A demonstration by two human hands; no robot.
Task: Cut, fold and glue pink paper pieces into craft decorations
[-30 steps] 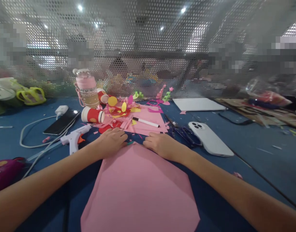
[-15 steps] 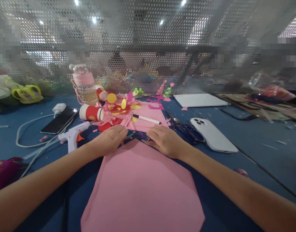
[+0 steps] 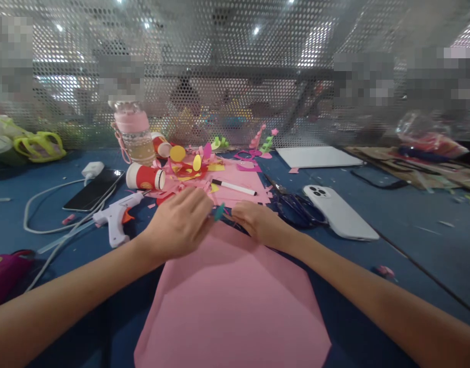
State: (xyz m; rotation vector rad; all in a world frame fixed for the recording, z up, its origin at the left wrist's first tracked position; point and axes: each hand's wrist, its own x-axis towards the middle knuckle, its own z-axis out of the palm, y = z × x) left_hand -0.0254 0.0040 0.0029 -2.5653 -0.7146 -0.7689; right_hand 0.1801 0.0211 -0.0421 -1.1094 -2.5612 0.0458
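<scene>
A large pink paper sheet (image 3: 235, 301) with angled corners lies in front of me, its far edge between my hands. Over its far left edge, my left hand (image 3: 181, 225) is closed, knuckles up and slightly blurred, with a small teal piece (image 3: 219, 211) sticking out at the fingertips. My right hand (image 3: 260, 222) rests at the far right edge of the sheet, fingers curled together; what they pinch is hidden. A thin magenta bit shows between the hands. Just beyond lies a white marker (image 3: 234, 187) with a black cap, on another pink sheet (image 3: 246, 176) covered in paper scraps.
On the left are a hot glue gun (image 3: 116, 217), a black phone (image 3: 95, 190) with a white cable, a red paper cup (image 3: 145, 177) and a pink-topped bottle (image 3: 133, 133). Scissors (image 3: 296, 207) and a white phone (image 3: 340, 212) lie right. A perforated metal screen (image 3: 235, 66) stands behind.
My left hand has lifted and shifted right, with the teal piece now at its fingertips. The right hand has moved little. The pink sheet has shifted slightly right in view.
</scene>
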